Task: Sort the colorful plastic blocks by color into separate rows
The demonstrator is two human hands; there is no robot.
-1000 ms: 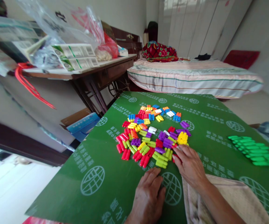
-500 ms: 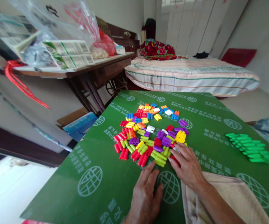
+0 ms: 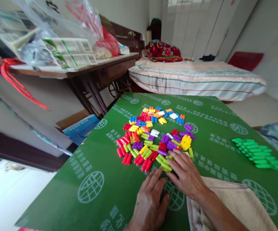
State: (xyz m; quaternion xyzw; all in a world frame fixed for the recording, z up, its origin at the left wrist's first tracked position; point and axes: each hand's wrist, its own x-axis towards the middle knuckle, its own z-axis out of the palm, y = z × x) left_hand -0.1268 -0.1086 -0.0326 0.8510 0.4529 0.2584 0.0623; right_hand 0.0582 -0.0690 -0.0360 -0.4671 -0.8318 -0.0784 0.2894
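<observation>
Looks like only the bright green pieces (image 3: 258, 153) are neatly grouped, off right, while the mixed-colour pile (image 3: 154, 147) left of them's a loose jumble, left hand (image 3: 150, 199) relaxed at its near edge, right hand (image 3: 186, 174) over lime pieces (image 3: 165, 166), can't tell if gripping.

Small, glossy plastic pieces, shaped like short tubes joined side by side in twos and threes, lie in a loose spread on the bench (image 3: 57, 205). Lime-green pieces (image 3: 166, 167) lie at its near edge, partly covered by the right hand (image 3: 186, 175) and just beside the left hand's (image 3: 150, 197) fingertips; whether any is gripped is hidden. Red pieces (image 3: 146, 165) lie to their left, purple pieces (image 3: 171, 145) just beyond. Yellow pieces (image 3: 185, 142) sit bunched on the right, white pieces (image 3: 155, 132) mid-spread, blue pieces (image 3: 133, 119) farther back.
</observation>
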